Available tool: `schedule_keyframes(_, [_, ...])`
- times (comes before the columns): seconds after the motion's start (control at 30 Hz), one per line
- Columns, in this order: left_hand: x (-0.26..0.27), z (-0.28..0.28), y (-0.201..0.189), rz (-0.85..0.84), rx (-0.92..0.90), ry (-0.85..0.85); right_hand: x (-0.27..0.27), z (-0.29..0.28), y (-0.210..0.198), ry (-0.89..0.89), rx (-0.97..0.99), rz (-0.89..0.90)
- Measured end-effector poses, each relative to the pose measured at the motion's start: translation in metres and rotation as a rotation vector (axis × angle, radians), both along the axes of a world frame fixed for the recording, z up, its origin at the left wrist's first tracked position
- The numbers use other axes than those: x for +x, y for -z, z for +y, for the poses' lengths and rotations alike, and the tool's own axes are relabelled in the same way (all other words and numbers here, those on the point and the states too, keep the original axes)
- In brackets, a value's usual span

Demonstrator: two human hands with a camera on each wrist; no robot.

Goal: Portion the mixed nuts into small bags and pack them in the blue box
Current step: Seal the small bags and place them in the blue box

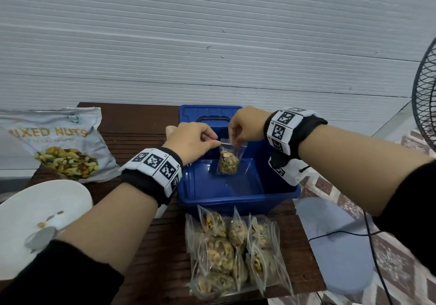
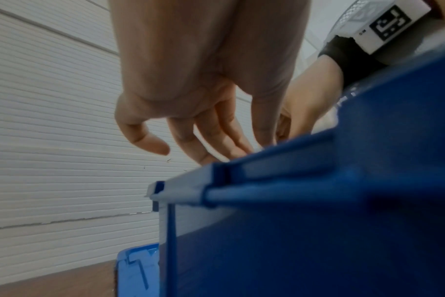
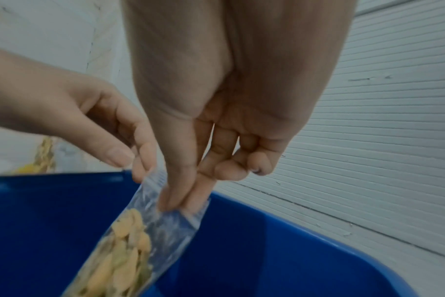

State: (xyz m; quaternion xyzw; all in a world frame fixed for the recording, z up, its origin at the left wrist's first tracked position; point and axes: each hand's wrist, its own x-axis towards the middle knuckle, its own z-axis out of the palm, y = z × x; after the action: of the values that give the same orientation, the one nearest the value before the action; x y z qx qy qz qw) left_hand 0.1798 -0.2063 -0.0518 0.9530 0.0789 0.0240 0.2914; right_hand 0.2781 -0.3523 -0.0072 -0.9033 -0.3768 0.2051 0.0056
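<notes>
A person's left hand point(image 1: 192, 139) and right hand point(image 1: 245, 127) each pinch the top edge of a small clear bag point(image 1: 228, 159) of mixed nuts, holding it upright above the open blue box point(image 1: 238, 198). The left thumb and forefinger grip the bag's left corner; the right thumb and forefinger clamp the strip nearer the right corner, the other right fingers curled beside them. The bag's lower end hangs inside the box walls, and the pictures do not show whether it touches the floor of the box. Both wrists wear black bands with white marker blocks.

The box stands on a dark wooden table point(image 1: 141, 120), its blue lid point(image 1: 207, 112) lying behind it. In front of the box, a cluster of filled small bags point(image 1: 236, 250) lies near the table's near edge. To the left, a large silver pouch point(image 1: 54, 144) printed "MIXED NUTS" lies on the table. A white plate point(image 1: 28, 212) at the near left corner holds a few stray nuts and a metal spoon point(image 1: 41, 237). A fan's grille point(image 1: 424, 101) shows at the right edge, before a white ribbed wall point(image 1: 212, 45).
</notes>
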Motion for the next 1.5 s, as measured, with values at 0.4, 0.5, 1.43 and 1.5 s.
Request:
schedule_keyframes(0.4, [-0.005, 0.015, 0.013, 0.090, -0.003, -0.044, 0.078, -0.001, 0.061, -0.064, -0.566, -0.178])
schedule_keyframes(0.5, [-0.005, 0.015, 0.014, 0.088, -0.016, -0.044, 0.054, 0.006, 0.047, -0.047, -0.655, -0.195])
schedule_keyframes(1.43, [-0.017, 0.009, 0.008, 0.113, -0.047, -0.059, 0.020, -0.008, 0.009, 0.087, -0.284, -0.141])
schedule_keyframes(1.5, [-0.023, 0.006, 0.003, 0.113, -0.043, -0.053, 0.012, -0.015, 0.000, 0.081, -0.173, -0.069])
